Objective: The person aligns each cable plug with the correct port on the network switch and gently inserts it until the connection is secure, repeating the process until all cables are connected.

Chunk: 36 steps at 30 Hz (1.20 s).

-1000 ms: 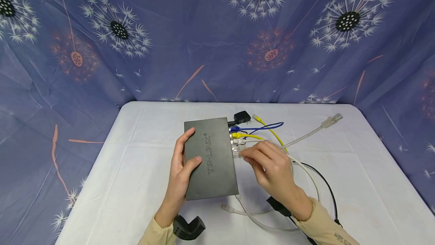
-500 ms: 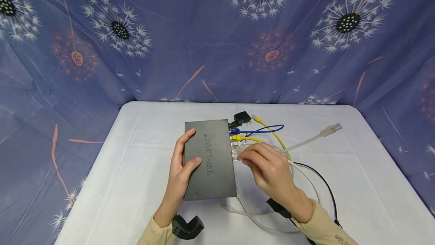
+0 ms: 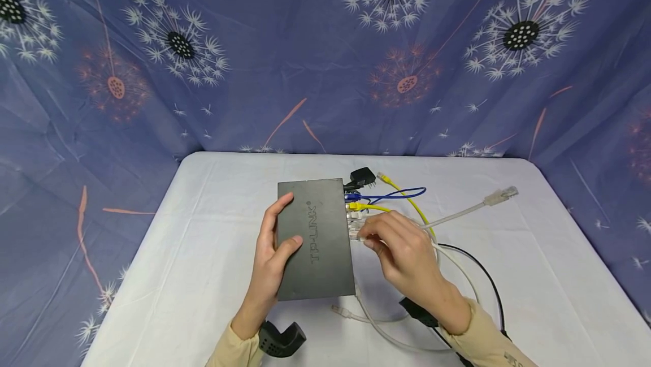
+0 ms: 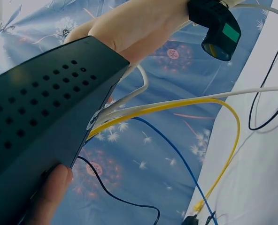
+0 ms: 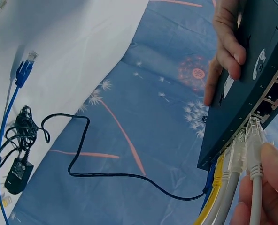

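A dark grey TP-LINK network switch (image 3: 316, 265) is held up off the table by the left hand (image 3: 270, 259), thumb on the top face and the other fingers round its left edge and underside. The right hand (image 3: 407, 248) pinches the clear plug of a grey-white network cable (image 5: 255, 147). In the right wrist view the plug's tip is right at a port in the row. Beside it, further white cables (image 5: 235, 161), a yellow cable (image 5: 218, 176) and a blue one run into the switch. Some nearby ports (image 5: 273, 96) hold no plug.
A white-covered table (image 3: 203, 231) stands before a blue dandelion-print cloth (image 3: 305, 61). A black power adapter (image 3: 363, 176) lies at the back, its lead reaching the switch. Loose cable ends include a yellow plug (image 3: 385, 178) and a grey-white plug (image 3: 500, 195).
The switch has shifted slightly, its port side dipping a little toward the person. The right hand stays on the plug at the port, and the free grey-white cable end has wavered slightly.
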Motion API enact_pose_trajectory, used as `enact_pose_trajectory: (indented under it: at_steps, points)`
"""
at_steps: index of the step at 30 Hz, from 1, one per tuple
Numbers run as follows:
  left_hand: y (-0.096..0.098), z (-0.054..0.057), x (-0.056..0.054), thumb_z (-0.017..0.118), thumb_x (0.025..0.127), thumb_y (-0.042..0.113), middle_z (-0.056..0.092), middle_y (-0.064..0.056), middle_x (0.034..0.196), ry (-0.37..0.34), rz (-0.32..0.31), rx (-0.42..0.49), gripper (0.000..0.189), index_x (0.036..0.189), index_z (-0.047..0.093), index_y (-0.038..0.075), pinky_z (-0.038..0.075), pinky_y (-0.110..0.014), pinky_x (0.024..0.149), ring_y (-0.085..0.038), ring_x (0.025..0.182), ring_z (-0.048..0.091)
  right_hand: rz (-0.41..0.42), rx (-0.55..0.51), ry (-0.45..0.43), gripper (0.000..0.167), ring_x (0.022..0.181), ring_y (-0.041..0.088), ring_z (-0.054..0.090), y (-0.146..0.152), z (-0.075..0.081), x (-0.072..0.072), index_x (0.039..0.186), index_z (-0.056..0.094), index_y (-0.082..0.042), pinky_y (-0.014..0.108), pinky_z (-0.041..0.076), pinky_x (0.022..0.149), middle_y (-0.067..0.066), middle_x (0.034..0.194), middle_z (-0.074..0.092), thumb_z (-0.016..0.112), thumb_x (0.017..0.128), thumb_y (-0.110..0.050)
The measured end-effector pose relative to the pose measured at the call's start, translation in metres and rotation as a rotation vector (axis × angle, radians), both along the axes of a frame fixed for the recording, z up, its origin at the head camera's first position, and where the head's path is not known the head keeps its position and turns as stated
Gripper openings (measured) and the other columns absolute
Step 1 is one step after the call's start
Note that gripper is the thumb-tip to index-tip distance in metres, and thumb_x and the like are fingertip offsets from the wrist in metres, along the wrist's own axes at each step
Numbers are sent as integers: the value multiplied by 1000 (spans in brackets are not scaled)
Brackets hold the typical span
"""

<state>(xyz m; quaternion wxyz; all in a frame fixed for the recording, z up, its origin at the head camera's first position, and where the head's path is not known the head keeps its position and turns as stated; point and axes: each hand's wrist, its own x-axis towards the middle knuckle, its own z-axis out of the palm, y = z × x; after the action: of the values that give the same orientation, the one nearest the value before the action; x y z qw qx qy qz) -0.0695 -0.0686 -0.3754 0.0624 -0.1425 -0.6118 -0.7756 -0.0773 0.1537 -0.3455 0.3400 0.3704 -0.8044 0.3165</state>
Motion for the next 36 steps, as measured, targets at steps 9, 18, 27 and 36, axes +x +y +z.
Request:
enact_pose_trajectory:
  at_steps: [9,18,27,36]
  points:
    - [0,1,0,45,85,-7,31,-5,144,-27,4,-31,67,146,34,17,30,-40,95,-26,121,37,45,-39,-5,26,80,17,58,-3,-4,-2,85,65,-4,25,45,76,0,85,63,49,100,-19]
    - [-1,0,-2,47,85,-7,29,-2,148,-14,-2,-34,67,146,35,17,26,-43,99,-24,126,33,47,-8,-24,27,79,14,57,-4,-4,-2,85,64,-6,23,45,73,-1,87,63,47,101,-19]
    - [0,-1,-2,45,85,-7,29,-1,147,-24,-5,-34,67,146,35,19,26,-44,98,-24,124,35,62,-93,9,24,77,17,59,-7,-8,-2,85,69,-4,25,46,71,1,83,64,53,98,-16]
    - [3,2,0,44,85,-6,28,-1,148,-3,8,-69,67,146,34,19,20,-48,99,-22,126,31,74,-156,40,26,71,18,58,-7,-10,-2,83,71,-3,24,44,66,4,80,62,55,98,-17]
